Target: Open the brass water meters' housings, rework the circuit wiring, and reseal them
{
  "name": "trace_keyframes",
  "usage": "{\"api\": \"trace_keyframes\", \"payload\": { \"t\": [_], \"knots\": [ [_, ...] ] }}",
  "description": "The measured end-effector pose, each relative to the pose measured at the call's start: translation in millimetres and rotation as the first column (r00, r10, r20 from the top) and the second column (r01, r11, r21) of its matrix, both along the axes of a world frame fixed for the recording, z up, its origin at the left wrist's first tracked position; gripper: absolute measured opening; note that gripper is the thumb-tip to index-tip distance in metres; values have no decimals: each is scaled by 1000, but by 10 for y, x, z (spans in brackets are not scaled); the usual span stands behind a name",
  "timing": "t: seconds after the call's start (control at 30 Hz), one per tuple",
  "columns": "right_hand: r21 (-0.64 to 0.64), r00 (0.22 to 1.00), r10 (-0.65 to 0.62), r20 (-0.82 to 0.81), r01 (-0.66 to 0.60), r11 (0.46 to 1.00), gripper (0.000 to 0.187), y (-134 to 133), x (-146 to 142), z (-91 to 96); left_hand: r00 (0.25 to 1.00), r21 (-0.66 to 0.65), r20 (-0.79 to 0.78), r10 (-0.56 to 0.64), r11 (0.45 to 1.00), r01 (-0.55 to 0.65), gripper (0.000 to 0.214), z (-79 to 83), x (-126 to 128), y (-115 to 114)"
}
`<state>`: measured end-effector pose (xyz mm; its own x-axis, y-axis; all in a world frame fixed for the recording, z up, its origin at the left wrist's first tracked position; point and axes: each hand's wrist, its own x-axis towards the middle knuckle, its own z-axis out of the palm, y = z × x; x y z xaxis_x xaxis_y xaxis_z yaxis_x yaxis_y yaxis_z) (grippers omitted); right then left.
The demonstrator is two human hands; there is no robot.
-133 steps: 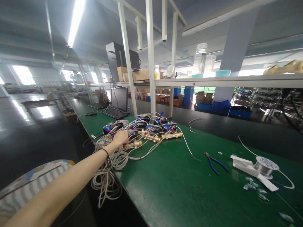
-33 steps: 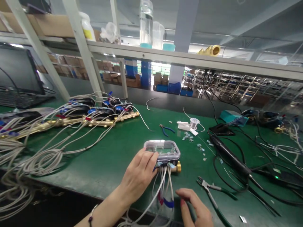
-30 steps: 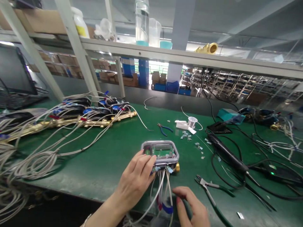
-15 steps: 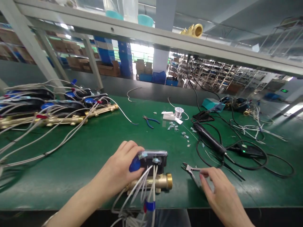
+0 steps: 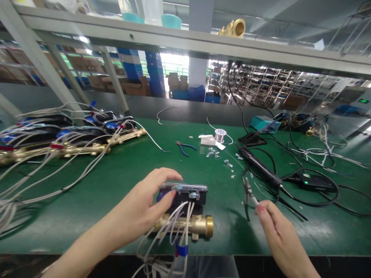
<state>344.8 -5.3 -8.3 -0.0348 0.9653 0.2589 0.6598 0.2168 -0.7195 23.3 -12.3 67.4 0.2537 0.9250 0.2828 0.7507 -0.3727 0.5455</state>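
My left hand [image 5: 145, 204] is at the left end of a black meter housing [image 5: 185, 199] with a clear lid. Its fingers are apart, the thumb against the housing front beside a small light-blue connector [image 5: 177, 187]. A second such connector [image 5: 194, 195] is on the same front. The housing sits on a brass pipe body [image 5: 199, 224], and white wires [image 5: 174, 227] hang from it past the bench edge, bundled by a blue band [image 5: 182, 250]. My right hand [image 5: 274, 231] is closed on pliers [image 5: 249, 193], raised with their jaws pointing away from me.
Blue-handled cutters [image 5: 185, 147], a solder spool [image 5: 220, 135] and several loose connectors [image 5: 213, 153] lie farther back. A black soldering iron [image 5: 259, 166] and its cables [image 5: 290, 200] are at right. Wired brass meters [image 5: 81, 148] crowd the left. A shelf beam [image 5: 185, 38] crosses overhead.
My right hand has lifted the pliers off the bench and turned their jaws forward. My left hand has loosened from the housing, its fingers spreading apart.
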Motion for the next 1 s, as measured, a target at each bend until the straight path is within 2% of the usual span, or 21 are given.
{"api": "trace_keyframes", "payload": {
  "t": [0.03,0.07,0.13,0.17,0.23,0.3,0.37,0.43,0.5,0.53,0.6,0.67,0.73,0.87,1.0],
  "knots": [
    [-92,985,-5,-171,-11,996,38,6,-10,58,999,3,-9,51,999,-51,14,-4,82,2],
    [-171,938,-10,-347,-52,984,37,12,-32,106,995,7,-36,90,996,-90,14,-14,168,11],
    [-258,769,-10,-639,-201,945,36,25,-98,169,984,33,-113,138,990,-135,25,-41,322,38],
    [-269,684,-8,-729,-277,922,35,34,-136,188,977,57,-150,148,988,-141,30,-51,380,53],
    [-248,594,36,-804,-389,887,33,58,-206,214,965,104,-217,148,986,-128,32,-60,451,78],
    [-194,615,136,-777,-440,877,30,88,-264,249,953,138,-272,133,986,-98,27,-61,472,92],
    [-135,712,277,-645,-462,876,23,120,-313,304,948,161,-297,116,984,-70,19,-67,468,90],
    [-108,822,390,-415,-470,876,20,152,-358,368,954,170,-280,112,983,-65,13,-85,459,77],
    [-66,883,442,-159,-456,887,41,188,-400,421,966,161,-224,132,982,-97,12,-114,456,58],
    [-31,886,463,-34,-464,885,55,211,-419,440,970,152,-188,155,980,-128,14,-130,456,50],
    [39,840,497,216,-516,856,72,265,-454,468,970,128,-118,213,972,-198,19,-160,457,38],
    [62,744,505,438,-585,809,70,327,-489,498,962,90,-71,263,962,-257,22,-179,457,37],
    [84,667,461,586,-616,784,62,389,-525,538,956,49,-47,289,957,-287,23,-187,455,43],
    [153,583,349,733,-642,751,51,470,-587,613,956,11,-20,293,956,-293,22,-183,454,69],
    [187,533,295,793,-674,715,52,500,-619,642,958,6,0,288,958,-288,23,-179,451,87]
  ]
}}
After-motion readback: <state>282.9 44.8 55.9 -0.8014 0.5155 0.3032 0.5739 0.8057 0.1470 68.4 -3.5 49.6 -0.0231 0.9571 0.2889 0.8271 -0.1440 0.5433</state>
